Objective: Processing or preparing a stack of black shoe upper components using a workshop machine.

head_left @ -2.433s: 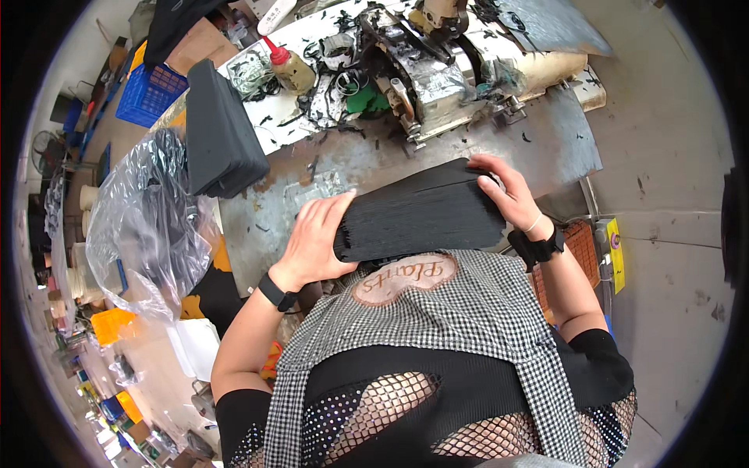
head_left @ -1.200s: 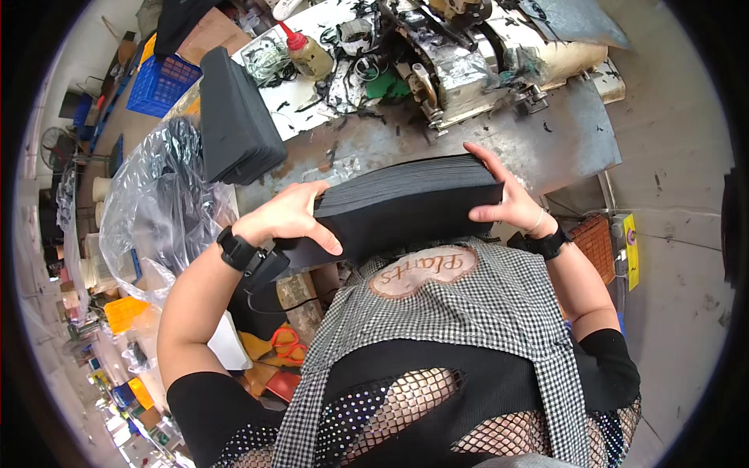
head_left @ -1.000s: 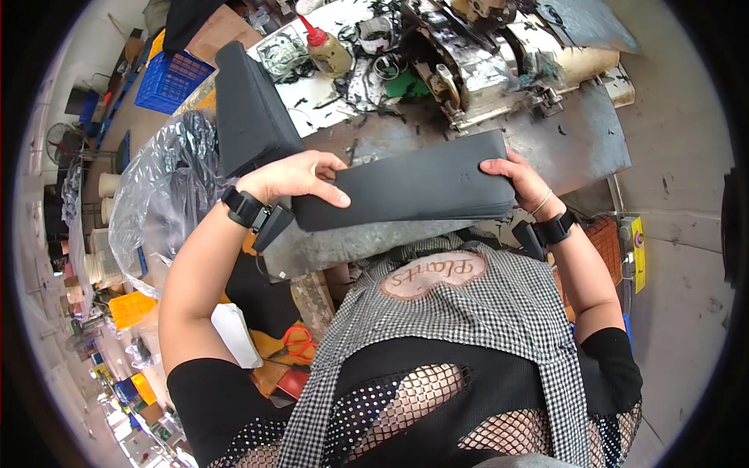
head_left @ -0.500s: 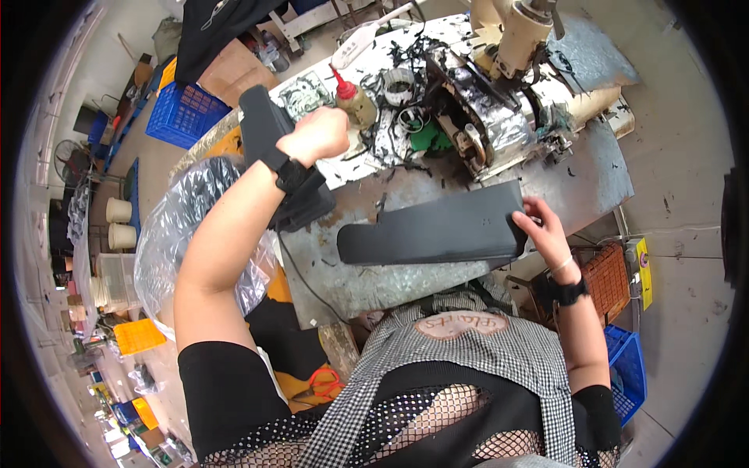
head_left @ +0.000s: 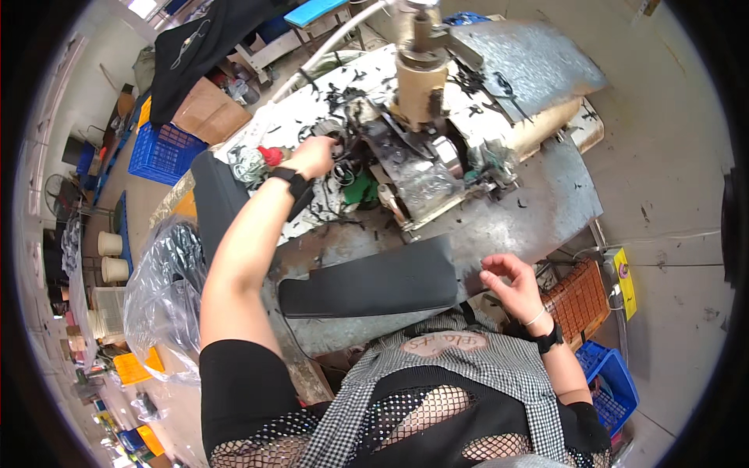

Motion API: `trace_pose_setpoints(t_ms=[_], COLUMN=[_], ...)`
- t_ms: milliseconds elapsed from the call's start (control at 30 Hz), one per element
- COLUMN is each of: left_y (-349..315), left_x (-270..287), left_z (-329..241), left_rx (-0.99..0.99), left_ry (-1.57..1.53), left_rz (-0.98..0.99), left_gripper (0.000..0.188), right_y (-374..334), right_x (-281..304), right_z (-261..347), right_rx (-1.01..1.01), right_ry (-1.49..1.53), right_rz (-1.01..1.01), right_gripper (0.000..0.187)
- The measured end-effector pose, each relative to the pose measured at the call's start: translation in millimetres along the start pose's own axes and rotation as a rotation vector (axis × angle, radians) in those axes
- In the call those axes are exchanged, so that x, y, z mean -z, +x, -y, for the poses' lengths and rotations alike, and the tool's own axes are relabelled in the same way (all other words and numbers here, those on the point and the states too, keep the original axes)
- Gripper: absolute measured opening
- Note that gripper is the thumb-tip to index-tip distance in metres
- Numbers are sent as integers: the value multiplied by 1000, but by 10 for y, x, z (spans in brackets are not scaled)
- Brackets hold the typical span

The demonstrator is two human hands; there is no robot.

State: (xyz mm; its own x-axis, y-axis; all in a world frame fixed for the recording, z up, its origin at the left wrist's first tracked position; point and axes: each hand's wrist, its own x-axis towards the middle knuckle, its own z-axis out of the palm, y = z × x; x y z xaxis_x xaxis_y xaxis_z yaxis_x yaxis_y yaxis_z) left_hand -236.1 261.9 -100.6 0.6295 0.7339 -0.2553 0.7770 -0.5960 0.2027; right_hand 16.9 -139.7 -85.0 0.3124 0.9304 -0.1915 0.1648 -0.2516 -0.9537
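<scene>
A flat black panel (head_left: 374, 282), wide at its right end and narrowing to the left, lies on the metal worktop in front of me. My right hand (head_left: 516, 292) hovers just off the panel's right end, fingers loosely bent and apart, holding nothing. My left hand (head_left: 312, 158) stretches over the white tabletop to the small rings and black scraps beside the machine (head_left: 425, 160). Its fingertips are partly hidden, so whether they grip anything is unclear. Near its wrist shows the red cap (head_left: 271, 154) of a bottle. More black panels (head_left: 214, 187) lie partly behind my left forearm.
Clear plastic sheeting (head_left: 164, 292) bulges at the table's left side. A blue crate (head_left: 164, 152) and a cardboard box (head_left: 211, 109) stand beyond it. To the right are a brown basket (head_left: 581, 292) and another blue crate (head_left: 612, 390). A dark cord runs down the worktop's front left.
My right hand has let go of the panel's right end and drawn slightly away. My left hand has moved past the red-capped bottle toward the machine. The view has shifted.
</scene>
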Motion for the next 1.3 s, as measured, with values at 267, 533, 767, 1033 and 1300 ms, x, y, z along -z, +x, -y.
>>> trace_pose_setpoints(t_ms=[267, 533, 767, 1033, 1300], left_y=[-1638, -2084, -2041, -1949, -1787], left_x=[258, -267, -106, -302, 19], left_z=[-1144, -1586, -1585, -1463, -1442], left_rx=[-182, -155, -163, -158, -8], left_ry=[-484, -204, -402, -494, -860], left_rz=[-64, 14, 53, -334, 30], left_gripper=[38, 122, 101, 40, 22], right_y=[1032, 2947, 3750, 2884, 1887], right_x=[1223, 1170, 256, 864, 1148], right_z=[856, 1342, 1348, 1363, 1111], right_rx=[214, 248, 358, 423, 522], right_ry=[-161, -1100, -337, -306, -385], right_rz=[93, 220, 318, 290, 96], right_gripper=[53, 96, 37, 18, 11])
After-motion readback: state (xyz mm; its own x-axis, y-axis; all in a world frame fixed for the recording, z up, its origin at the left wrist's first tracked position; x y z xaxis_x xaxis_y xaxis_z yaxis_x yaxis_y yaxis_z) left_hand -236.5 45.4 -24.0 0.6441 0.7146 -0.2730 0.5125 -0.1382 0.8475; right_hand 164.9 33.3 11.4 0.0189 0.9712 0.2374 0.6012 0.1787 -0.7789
